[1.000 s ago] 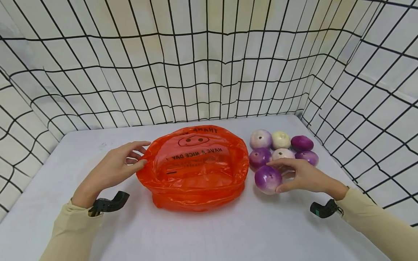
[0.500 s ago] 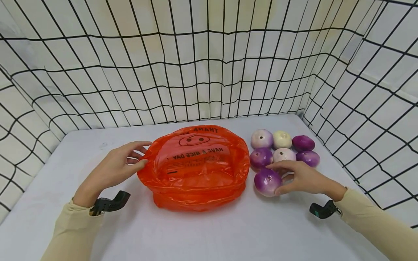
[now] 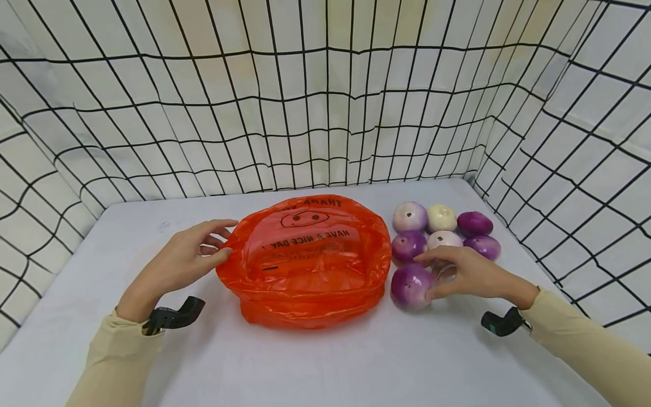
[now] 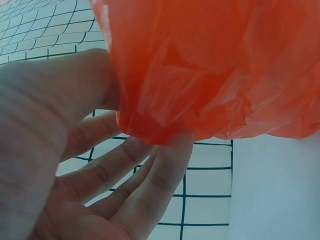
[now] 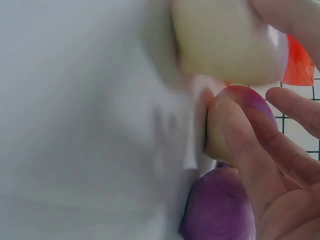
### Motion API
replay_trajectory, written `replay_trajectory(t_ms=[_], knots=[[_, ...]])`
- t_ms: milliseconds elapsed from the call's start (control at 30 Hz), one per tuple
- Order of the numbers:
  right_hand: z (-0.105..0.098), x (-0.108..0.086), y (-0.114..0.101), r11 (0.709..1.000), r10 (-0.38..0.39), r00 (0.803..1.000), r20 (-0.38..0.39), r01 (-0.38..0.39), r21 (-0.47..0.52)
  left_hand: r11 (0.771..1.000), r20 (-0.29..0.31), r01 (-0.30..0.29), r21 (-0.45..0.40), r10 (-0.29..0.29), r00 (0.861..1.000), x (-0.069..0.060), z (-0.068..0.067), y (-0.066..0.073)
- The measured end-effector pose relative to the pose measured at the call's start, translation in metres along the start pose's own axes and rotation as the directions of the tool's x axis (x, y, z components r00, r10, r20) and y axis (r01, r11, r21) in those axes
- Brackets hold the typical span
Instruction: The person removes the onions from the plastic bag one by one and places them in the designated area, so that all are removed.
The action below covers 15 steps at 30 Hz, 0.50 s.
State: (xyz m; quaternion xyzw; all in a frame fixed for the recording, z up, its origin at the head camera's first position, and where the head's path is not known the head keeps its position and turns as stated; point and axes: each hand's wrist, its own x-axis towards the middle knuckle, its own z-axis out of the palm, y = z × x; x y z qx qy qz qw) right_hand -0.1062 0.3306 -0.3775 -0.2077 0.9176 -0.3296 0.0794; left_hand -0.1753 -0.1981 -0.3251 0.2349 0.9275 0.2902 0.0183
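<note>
My left hand [image 3: 180,257] pinches the left rim of a red plastic bag [image 3: 310,308], which stands with its mouth wide. Close up in the left wrist view, the bag [image 4: 200,75] lies between my thumb and my loosely bent fingers. My right hand [image 3: 468,277] holds a purple-and-white onion [image 3: 409,286] just right of the bag, with the thumb on its near side and the index finger at its far side. In the right wrist view, the pale side of this onion [image 5: 225,40] is by the thumb, while the other fingers [image 5: 240,130] lie in front of another onion.
Several more onions stand close together behind my right hand, among them a white onion [image 3: 441,218] and a dark purple onion [image 3: 475,224]. A black wire grid [image 3: 325,113] over white cloth encloses the white table [image 3: 325,367] at the back and sides.
The onion at my right hand has moved a little left, closer to the bag. My left hand and the bag keep their place, and the view has shifted slightly.
</note>
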Motion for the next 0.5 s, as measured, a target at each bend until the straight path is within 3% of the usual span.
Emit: replay_trajectory(t_ms=[500], knots=[[0.0011,-0.0021,-0.0030,0.999,0.012,1.000,-0.003,-0.012,0.034,1.000,0.006,0.014,-0.005,-0.014,1.000,-0.0005,0.0023,-0.0007]])
